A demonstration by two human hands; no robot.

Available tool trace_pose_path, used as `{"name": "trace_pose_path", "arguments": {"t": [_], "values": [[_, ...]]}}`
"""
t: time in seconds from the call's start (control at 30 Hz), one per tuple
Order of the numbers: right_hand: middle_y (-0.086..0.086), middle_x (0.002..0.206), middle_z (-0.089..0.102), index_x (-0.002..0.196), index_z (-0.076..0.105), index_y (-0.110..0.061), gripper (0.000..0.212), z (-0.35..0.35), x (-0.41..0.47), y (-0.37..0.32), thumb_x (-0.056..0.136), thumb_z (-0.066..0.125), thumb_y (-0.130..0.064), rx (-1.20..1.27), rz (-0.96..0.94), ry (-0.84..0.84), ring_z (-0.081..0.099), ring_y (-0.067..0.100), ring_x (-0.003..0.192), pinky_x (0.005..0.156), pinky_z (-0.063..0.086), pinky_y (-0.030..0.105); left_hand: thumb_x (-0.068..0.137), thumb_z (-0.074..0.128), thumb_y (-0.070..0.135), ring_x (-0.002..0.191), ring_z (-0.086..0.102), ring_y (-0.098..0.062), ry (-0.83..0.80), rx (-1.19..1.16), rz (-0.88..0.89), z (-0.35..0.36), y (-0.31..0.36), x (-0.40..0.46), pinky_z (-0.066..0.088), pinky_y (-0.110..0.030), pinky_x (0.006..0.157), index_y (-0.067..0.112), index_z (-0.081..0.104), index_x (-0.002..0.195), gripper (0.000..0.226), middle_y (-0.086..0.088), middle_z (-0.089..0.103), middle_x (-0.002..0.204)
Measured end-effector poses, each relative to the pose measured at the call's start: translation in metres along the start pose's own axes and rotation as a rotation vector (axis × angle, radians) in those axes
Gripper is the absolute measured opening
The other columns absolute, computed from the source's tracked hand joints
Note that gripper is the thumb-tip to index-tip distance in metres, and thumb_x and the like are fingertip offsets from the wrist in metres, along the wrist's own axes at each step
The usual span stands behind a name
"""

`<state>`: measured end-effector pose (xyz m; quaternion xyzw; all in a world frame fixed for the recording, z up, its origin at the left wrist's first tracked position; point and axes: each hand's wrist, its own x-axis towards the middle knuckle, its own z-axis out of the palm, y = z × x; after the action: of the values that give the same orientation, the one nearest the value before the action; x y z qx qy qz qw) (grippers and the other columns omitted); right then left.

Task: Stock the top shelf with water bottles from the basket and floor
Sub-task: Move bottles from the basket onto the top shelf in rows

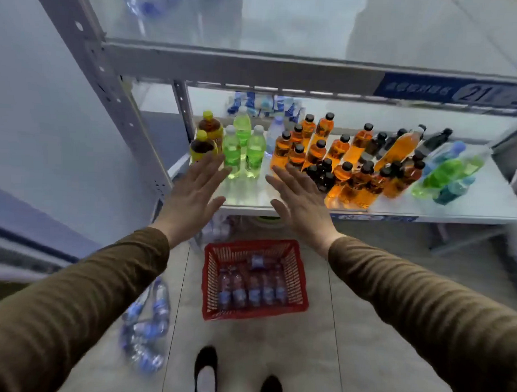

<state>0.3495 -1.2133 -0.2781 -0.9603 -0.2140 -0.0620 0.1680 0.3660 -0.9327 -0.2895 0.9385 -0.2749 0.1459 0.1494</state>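
Note:
A red basket [299, 288] stands on the floor in front of the rack, with several blue-labelled water bottles [252, 292] lying in it. More water bottles [147, 327] lie loose on the floor to its left. The top shelf [286, 26] carries a few water bottles [147, 1] at its far left. My left hand [192, 196] and my right hand [298, 203] are held out flat, fingers spread, palms down, above the basket and in front of the middle shelf. Neither hand holds anything.
The middle shelf [471, 203] holds yellow, green [243, 148] and orange drink bottles [337, 160], some tipped over at the right. A grey upright post [109, 82] rises at the left. My shoes [207, 373] stand on the tiled floor behind the basket.

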Motion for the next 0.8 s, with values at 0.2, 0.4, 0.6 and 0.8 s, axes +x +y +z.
{"name": "trace_pose_path", "arguments": {"t": [0.2,0.4,0.6,0.8], "values": [[0.007,0.155,0.051,0.151,0.049,-0.015,0.05,0.102,-0.04,0.006,0.102,0.055,-0.025,0.082,0.188,-0.173,0.043,0.028,0.143,0.118,0.04,0.044,0.099,0.038,0.037,0.152,0.024,-0.026,-0.272,-0.08,-0.041,0.09,-0.029,-0.064,0.027,-0.047,0.121,0.012,0.04,0.151,0.058,-0.009,0.031,0.163],[0.01,0.148,0.055,0.15,0.049,-0.013,0.051,0.231,-0.082,0.026,0.101,0.059,-0.026,0.28,0.694,-0.318,0.049,0.032,0.137,0.115,0.041,0.043,0.1,0.056,0.024,0.147,0.034,-0.023,-0.447,-0.366,-0.37,0.203,-0.041,-0.137,0.03,-0.04,0.121,0.017,0.038,0.153,0.056,-0.005,0.036,0.16],[0.011,0.139,0.059,0.145,0.052,-0.009,0.046,0.359,-0.132,0.065,0.102,0.057,-0.027,0.607,1.153,-0.37,0.056,0.033,0.131,0.111,0.046,0.047,0.101,0.054,0.028,0.14,0.042,-0.025,-0.631,-0.502,-0.662,0.337,-0.034,-0.196,0.034,-0.038,0.117,0.017,0.04,0.151,0.054,-0.005,0.045,0.153],[0.012,0.12,0.073,0.126,0.064,-0.016,0.025,0.462,-0.151,0.113,0.103,0.058,-0.022,0.966,1.408,-0.243,0.071,0.034,0.107,0.1,0.057,0.053,0.096,0.055,0.04,0.122,0.06,-0.026,-0.736,-0.671,-0.913,0.454,-0.05,-0.218,0.048,-0.044,0.104,0.026,0.054,0.137,0.043,-0.002,0.062,0.135]]}}
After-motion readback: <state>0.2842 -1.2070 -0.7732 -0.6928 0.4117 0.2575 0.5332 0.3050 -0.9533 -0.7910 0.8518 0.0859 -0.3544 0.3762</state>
